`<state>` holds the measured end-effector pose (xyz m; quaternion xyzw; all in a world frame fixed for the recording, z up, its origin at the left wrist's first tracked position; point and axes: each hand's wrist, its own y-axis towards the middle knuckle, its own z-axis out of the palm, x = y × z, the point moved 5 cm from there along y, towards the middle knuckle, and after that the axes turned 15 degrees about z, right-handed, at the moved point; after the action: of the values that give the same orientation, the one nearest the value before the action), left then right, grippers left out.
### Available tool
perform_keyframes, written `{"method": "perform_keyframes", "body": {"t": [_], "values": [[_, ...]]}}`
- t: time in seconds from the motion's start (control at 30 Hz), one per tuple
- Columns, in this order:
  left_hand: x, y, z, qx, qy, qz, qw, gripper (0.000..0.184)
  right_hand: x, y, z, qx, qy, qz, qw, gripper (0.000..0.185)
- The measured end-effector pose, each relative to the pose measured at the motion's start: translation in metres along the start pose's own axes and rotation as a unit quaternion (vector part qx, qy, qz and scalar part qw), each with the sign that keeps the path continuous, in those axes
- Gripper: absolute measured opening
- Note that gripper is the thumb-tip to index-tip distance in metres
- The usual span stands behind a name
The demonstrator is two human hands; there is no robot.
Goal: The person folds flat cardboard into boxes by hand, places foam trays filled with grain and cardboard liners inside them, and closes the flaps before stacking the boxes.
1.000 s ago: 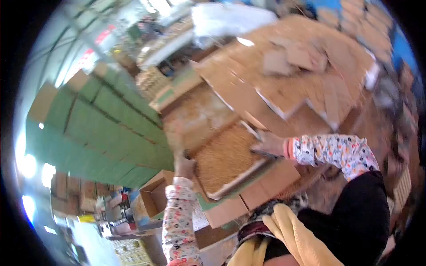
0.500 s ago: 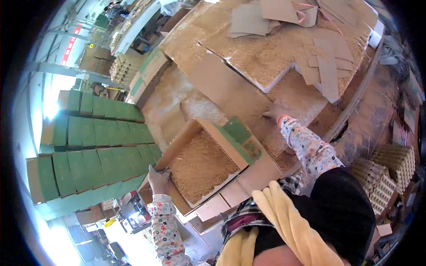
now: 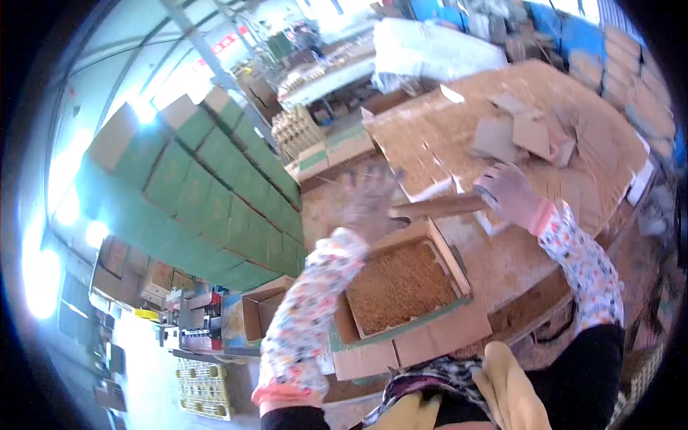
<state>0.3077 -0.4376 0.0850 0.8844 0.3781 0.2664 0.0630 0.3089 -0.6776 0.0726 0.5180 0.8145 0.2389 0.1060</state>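
An open cardboard box with green outer sides stands in front of me, filled with brown, sawdust-like loose material. My left hand, blurred by motion, is above the box's far left corner with its fingers spread and nothing in them. To the right, my right hand is closed at the right end of a brown cardboard sheet. The sheet appears nearly edge-on, just beyond the box. Part of the box's left side is hidden by my left sleeve.
Stacked green boxes rise at the left. Beyond the box, a bed of loose brown material carries loose cardboard pieces. Egg trays stand at the back. A smaller open box is at the lower left.
My left hand has let go of the box's left side and moved up over its far edge. My right hand has lifted the sheet from the surface. The view has shifted.
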Motion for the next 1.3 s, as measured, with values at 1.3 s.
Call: {"method": "perform_keyframes", "body": {"t": [1.3], "values": [[0.014, -0.199, 0.006, -0.167, -0.168, -0.181, 0.955, 0.039, 0.074, -0.011, 0.103, 0.383, 0.457, 0.133, 0.792, 0.049]]}}
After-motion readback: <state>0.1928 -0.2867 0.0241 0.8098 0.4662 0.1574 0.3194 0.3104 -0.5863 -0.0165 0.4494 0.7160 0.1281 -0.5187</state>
